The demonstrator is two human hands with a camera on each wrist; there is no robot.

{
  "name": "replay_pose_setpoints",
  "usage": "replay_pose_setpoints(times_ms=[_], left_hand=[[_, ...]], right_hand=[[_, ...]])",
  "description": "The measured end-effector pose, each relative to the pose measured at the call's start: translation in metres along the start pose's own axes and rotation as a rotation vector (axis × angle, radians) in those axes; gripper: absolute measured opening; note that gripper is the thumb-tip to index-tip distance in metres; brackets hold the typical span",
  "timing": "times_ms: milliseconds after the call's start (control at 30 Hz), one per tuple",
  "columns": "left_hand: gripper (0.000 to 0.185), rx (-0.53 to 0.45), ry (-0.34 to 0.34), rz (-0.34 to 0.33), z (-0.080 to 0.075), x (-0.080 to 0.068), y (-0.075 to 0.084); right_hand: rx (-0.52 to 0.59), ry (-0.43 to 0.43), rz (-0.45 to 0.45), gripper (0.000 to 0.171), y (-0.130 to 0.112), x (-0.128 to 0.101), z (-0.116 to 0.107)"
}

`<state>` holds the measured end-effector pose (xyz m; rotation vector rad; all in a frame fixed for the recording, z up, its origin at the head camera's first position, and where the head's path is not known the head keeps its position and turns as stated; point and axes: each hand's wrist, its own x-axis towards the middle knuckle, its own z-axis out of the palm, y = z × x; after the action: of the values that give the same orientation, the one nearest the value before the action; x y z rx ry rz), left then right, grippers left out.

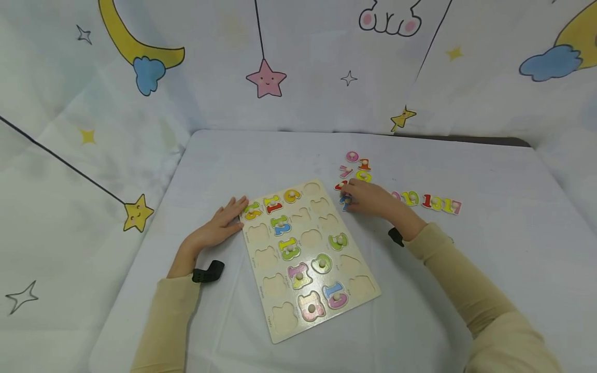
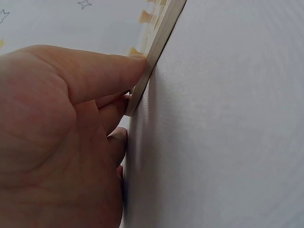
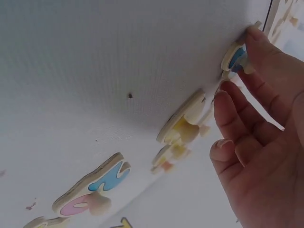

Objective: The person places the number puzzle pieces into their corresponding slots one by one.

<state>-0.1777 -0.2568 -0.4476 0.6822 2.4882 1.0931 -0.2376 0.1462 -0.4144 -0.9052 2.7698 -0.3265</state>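
A wooden number puzzle board (image 1: 311, 261) lies at a slant on the white table, some recesses filled with knobbed number pieces and others bare. My left hand (image 1: 215, 225) rests at its upper left corner, fingers extended; in the left wrist view, the thumb (image 2: 128, 66) touches the board's edge (image 2: 159, 45). Right of the board, my right hand (image 1: 370, 199) pinches a blue number piece (image 1: 345, 201) between thumb and fingers. The right wrist view shows this blue piece (image 3: 236, 58) low at the tabletop, partly covered by the fingers. A red piece (image 1: 341, 185) is right beside the hand.
Beyond the right hand lie loose pieces, including a pink zero (image 1: 352, 156), a red-orange one (image 1: 364, 164) and a yellow piece (image 1: 363, 176). A row with a red-and-green thirteen (image 1: 431, 202) lies to the right. A patterned cloth (image 1: 308, 109) hangs behind the table.
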Motion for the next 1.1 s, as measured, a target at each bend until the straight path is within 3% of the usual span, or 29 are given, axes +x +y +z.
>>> replay_pose_setpoints(times_ms=[167, 433, 833, 1100], left_hand=[[0.061, -0.002, -0.009, -0.009, 0.0, 0.002, 0.001], [0.061, -0.003, -0.007, -0.01, -0.001, 0.002, 0.001], [0.061, 0.007, -0.007, -0.009, 0.0, 0.003, 0.0], [0.061, 0.002, -0.009, -0.007, 0.001, 0.002, -0.001]], right_hand=[[0.058, -0.034, 0.081, 0.035, 0.001, 0.001, 0.0], [0.051, 0.076, 0.077, 0.033, -0.006, -0.01, 0.002], [-0.187, 0.24, -0.033, 0.028, -0.024, -0.039, 0.007], [-0.282, 0.316, -0.089, 0.029, -0.034, -0.046, 0.012]])
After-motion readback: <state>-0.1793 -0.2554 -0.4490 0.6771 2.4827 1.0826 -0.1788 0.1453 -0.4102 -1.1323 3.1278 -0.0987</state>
